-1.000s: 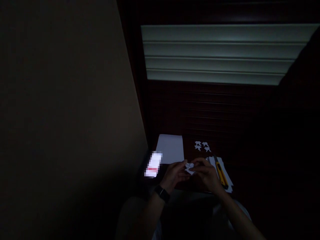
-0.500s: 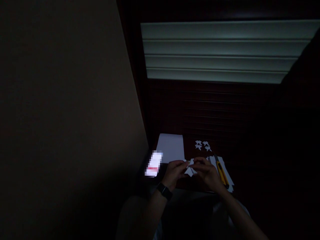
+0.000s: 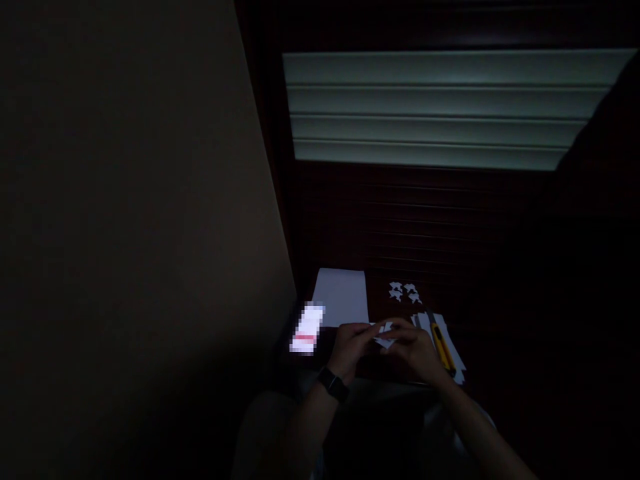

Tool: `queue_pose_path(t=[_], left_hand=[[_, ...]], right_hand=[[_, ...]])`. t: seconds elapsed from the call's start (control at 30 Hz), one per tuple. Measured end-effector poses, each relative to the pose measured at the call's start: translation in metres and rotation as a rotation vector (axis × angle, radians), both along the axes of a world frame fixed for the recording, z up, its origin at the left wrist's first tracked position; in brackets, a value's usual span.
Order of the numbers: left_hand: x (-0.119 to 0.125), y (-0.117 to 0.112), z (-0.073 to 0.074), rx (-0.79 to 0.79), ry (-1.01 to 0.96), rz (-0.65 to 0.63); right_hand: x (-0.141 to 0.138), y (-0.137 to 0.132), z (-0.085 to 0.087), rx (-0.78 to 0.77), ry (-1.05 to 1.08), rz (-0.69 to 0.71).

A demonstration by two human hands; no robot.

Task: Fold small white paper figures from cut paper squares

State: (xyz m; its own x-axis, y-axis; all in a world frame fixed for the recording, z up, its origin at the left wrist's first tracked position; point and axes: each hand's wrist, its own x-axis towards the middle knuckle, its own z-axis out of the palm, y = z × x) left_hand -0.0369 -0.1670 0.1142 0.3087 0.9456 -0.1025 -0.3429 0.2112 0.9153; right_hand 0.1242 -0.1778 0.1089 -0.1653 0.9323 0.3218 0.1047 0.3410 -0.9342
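Note:
In a dim room, my left hand (image 3: 353, 345) and my right hand (image 3: 415, 350) meet over a dark table, both pinching a small folded piece of white paper (image 3: 385, 334) between the fingertips. A dark watch (image 3: 333, 385) sits on my left wrist. A yellow utility knife (image 3: 443, 348) lies just right of my right hand on a stack of white paper sheets (image 3: 453, 357). Several small folded paper shapes (image 3: 404, 292) lie behind my hands.
A white sheet (image 3: 341, 296) lies at the table's back left. A bright blurred screen (image 3: 307, 329) glows at the left edge. A beige wall (image 3: 140, 200) closes the left side. Pale slats (image 3: 430, 107) show in a dark frame behind the table.
My hands have drawn closer over the folded paper, which now shows less between the fingers. The view shifted slightly.

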Motion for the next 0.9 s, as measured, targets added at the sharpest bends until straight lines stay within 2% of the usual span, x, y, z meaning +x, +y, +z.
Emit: queue_pose_path(t=[0.17,0.3,0.47,0.63,0.7,0.83,0.9], left_hand=[[0.003,-0.005,0.003,0.013,0.021,0.008],[0.004,-0.006,0.002,0.025,0.046,-0.005],[0.004,-0.005,0.005,0.118,0.103,-0.037],[0.002,-0.007,0.011,0.129,0.107,-0.117],[0.003,-0.008,0.011,0.147,0.131,-0.095],[0.008,-0.008,0.008,0.210,0.195,0.037],[0.010,-0.007,0.005,0.247,0.184,0.048]], right_hand=[[-0.003,0.001,0.001,-0.091,0.173,-0.027],[-0.007,0.002,-0.001,-0.158,0.271,-0.108],[-0.006,0.002,-0.008,-0.154,0.284,-0.204],[-0.004,0.002,-0.010,-0.146,0.227,-0.276],[-0.003,0.001,-0.010,-0.142,0.192,-0.296],[-0.002,0.001,-0.011,-0.126,0.124,-0.346],[-0.002,0.001,-0.012,-0.123,0.101,-0.363]])
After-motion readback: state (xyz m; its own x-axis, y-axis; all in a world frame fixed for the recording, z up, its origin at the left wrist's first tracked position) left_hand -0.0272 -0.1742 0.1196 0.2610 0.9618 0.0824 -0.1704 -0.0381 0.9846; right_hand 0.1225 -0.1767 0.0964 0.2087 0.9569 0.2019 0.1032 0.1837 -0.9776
